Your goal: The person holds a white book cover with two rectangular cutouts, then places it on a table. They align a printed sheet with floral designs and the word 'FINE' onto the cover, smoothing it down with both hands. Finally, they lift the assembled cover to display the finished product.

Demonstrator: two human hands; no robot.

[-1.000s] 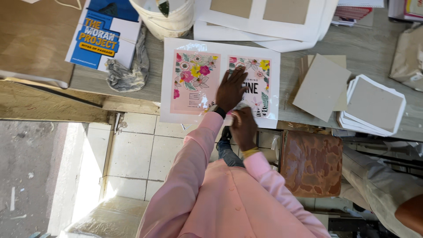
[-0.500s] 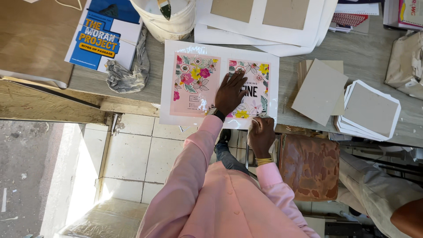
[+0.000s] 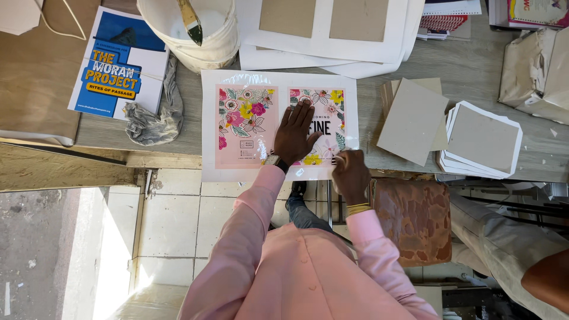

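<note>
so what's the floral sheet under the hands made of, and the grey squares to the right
The floral printed sheet looks like paper under a glossy clear film: glare and wrinkles show along its top edge. The plain grey squares look like matte, stiff greyboard, though that is less certain. The left hand presses flat on the sheet.

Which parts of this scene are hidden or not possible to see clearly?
- Head view: the middle of the floral printed sheet is covered by the left hand.
- What the right hand pinches at the sheet's lower corner is too small to tell.
- The bucket and brush are cut off by the top edge.
- The person at lower right is cut off by the frame.
</note>
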